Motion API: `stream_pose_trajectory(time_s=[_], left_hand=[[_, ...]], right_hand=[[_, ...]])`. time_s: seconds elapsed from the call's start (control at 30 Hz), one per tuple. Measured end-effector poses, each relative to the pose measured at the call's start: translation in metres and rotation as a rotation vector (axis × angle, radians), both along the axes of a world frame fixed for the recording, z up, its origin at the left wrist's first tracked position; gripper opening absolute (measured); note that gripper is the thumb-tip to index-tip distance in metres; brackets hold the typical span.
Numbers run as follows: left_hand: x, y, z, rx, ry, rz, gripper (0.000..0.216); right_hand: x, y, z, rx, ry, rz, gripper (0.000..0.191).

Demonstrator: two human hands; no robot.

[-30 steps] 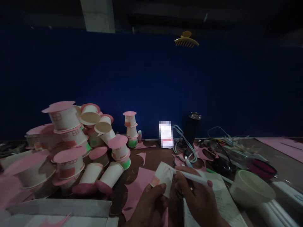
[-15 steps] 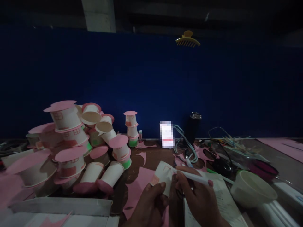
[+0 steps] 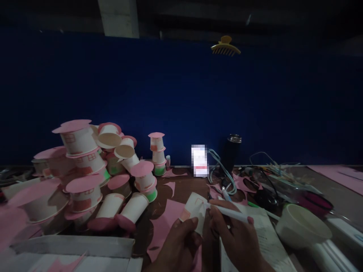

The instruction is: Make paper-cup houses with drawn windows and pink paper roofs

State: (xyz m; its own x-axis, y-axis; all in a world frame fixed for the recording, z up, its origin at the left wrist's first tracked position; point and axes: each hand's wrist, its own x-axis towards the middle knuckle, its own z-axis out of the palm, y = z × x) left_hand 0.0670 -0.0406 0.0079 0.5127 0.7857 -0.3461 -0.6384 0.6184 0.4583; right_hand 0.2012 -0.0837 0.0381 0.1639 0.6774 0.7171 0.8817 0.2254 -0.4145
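My left hand (image 3: 180, 241) is closed around a small white paper cup (image 3: 198, 206), tilted, with a reddish patch and a few drawn lines on its side. In my right hand (image 3: 236, 232) is a white marker pen (image 3: 231, 213) with a pinkish-red end, its tip at the cup's wall. Pink paper (image 3: 166, 221) lies beneath my left hand. A printed sheet (image 3: 269, 234) is under my right hand. Left of my hands, several paper cups with pink paper discs (image 3: 85, 185) are piled and stacked.
Behind my hands stand a bright phone screen (image 3: 200, 162) and a dark bottle (image 3: 231, 153). At right are a pale bowl (image 3: 303, 226) and a cluttered tray (image 3: 295, 183). An open white box (image 3: 76, 245) lies front left. A yellow hair claw (image 3: 225, 46) is up on the blue wall.
The pen tip has shifted slightly on the cup, and the drawn line there looks longer. Both hands keep their hold in nearly the same place.
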Motion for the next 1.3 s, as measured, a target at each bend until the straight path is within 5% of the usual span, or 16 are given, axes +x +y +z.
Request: stream_pose_trajectory(time_s=[0.93,1.3], left_hand=[[0.000,0.002,-0.004,0.027,0.034,0.016,0.017],[-0.001,0.002,-0.005,0.070,-0.025,0.002,0.012]], right_hand=[[-0.003,0.001,-0.002,0.033,-0.016,0.093,0.020],[0.000,-0.002,-0.009,-0.014,0.245,0.044,0.021]])
